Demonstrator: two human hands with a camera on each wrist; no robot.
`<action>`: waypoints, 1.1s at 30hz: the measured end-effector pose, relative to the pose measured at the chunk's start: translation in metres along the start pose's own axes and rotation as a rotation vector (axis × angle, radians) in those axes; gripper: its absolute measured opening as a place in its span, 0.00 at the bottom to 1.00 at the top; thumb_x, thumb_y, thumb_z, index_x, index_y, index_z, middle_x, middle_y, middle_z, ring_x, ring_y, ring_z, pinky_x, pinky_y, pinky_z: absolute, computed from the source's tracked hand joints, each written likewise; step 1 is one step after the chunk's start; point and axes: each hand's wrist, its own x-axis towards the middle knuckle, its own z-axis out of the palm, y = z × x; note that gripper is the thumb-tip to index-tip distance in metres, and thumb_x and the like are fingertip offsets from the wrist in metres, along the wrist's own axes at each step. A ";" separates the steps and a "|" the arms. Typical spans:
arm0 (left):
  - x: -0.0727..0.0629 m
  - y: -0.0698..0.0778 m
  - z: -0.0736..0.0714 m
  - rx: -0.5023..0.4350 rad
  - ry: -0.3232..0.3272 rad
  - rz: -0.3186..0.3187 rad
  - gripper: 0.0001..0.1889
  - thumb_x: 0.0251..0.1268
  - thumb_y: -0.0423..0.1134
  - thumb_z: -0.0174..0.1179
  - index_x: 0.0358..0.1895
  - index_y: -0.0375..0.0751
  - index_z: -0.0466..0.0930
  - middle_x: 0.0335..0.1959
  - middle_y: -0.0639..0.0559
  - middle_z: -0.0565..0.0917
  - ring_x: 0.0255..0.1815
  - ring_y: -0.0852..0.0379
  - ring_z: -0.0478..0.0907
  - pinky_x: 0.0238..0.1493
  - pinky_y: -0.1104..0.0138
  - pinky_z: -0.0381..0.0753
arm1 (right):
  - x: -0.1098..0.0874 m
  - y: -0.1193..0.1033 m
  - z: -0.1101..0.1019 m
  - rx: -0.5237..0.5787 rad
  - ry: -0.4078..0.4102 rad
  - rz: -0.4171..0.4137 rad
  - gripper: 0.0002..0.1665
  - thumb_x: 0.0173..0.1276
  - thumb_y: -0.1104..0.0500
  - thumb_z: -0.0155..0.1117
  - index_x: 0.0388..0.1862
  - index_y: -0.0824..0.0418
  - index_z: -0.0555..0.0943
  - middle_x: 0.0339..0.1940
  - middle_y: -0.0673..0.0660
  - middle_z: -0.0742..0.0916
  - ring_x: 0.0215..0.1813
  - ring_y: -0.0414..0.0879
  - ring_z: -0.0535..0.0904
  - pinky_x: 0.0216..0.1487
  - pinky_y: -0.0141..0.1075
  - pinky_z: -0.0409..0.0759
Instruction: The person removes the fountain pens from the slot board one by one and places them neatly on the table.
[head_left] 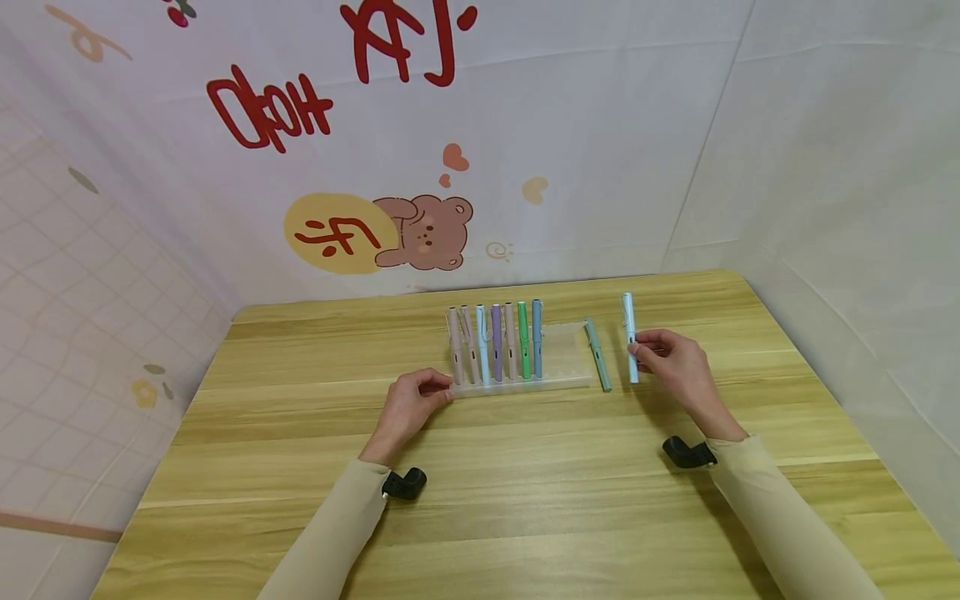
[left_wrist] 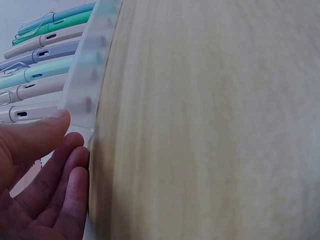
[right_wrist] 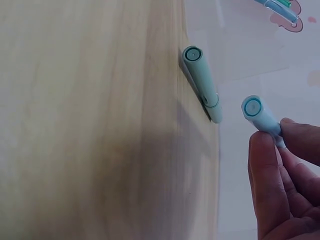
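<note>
My right hand point(head_left: 681, 373) pinches a pale blue capped pen point(head_left: 628, 313) between thumb and fingers, upright over the table's right part. In the right wrist view the round end of this pen point(right_wrist: 254, 107) faces the camera. Just left of it a grey-green pen point(head_left: 598, 357) lies on the table. My left hand point(head_left: 407, 408) holds the left end of a clear plastic pen rack point(head_left: 566, 354), thumb point(left_wrist: 59, 122) at its front corner. Several pens stand side by side in the rack's left part: taupe, light blue, purple point(head_left: 497, 342), green point(head_left: 524, 342) and blue point(head_left: 537, 337).
The wood-grain table point(head_left: 525, 500) reaches to a white cloth backdrop point(head_left: 600, 108) printed with a bear and red characters. More cloth hangs at both sides. Each sleeve carries a black wrist camera, left point(head_left: 405, 483) and right point(head_left: 688, 452).
</note>
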 end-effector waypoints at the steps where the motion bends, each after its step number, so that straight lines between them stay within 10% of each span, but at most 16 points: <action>1: 0.000 0.000 0.000 -0.001 0.000 0.001 0.07 0.66 0.30 0.70 0.46 0.38 0.90 0.41 0.49 0.89 0.44 0.52 0.86 0.51 0.56 0.83 | 0.000 0.000 0.000 -0.002 -0.005 0.005 0.24 0.78 0.55 0.64 0.60 0.75 0.80 0.49 0.71 0.87 0.37 0.31 0.84 0.42 0.33 0.86; 33: 0.000 -0.002 0.000 -0.007 -0.003 0.002 0.07 0.67 0.31 0.69 0.46 0.39 0.90 0.42 0.50 0.89 0.44 0.52 0.86 0.52 0.55 0.82 | 0.018 0.009 0.011 -0.157 -0.126 0.053 0.19 0.76 0.57 0.66 0.55 0.72 0.83 0.45 0.67 0.90 0.38 0.44 0.88 0.38 0.29 0.83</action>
